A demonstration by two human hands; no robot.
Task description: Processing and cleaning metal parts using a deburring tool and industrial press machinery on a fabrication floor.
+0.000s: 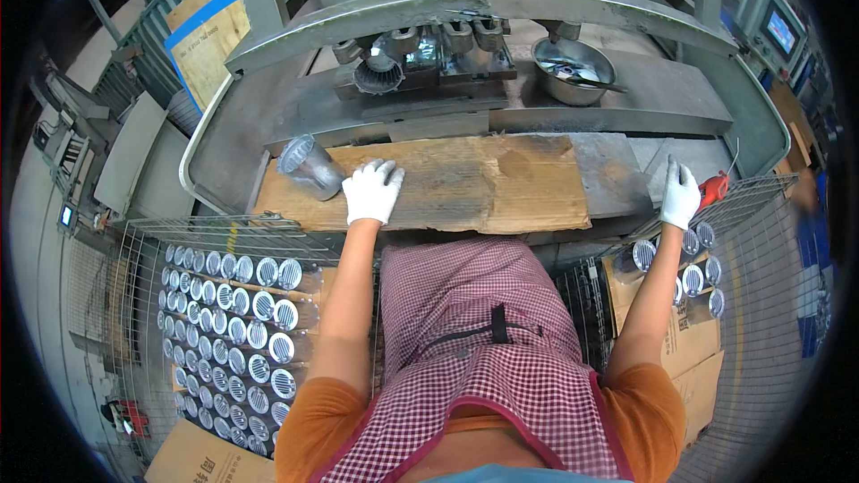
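My left hand (373,190), in a white glove, lies palm down on a cardboard-covered board (528,181), its fingers spread. Just left of it a hollow silver metal cylinder (313,168) leans over on the cardboard. It looks like a cast housing, and its opening faces up and left. My right hand (680,195), also gloved, is at the right end of the work surface with its fingers stretched out. I see nothing held in it. Close to its right side is a red-handled tool (713,188) of a kind I cannot make out.
Ahead is a machine bed with a fixture (420,58) holding a similar ribbed cylinder (378,74). A steel bowl (575,72) holds a dark-handled tool. A wire basket (215,231) at left has many rows of cylinders; another basket (752,192) at right has several on cardboard.
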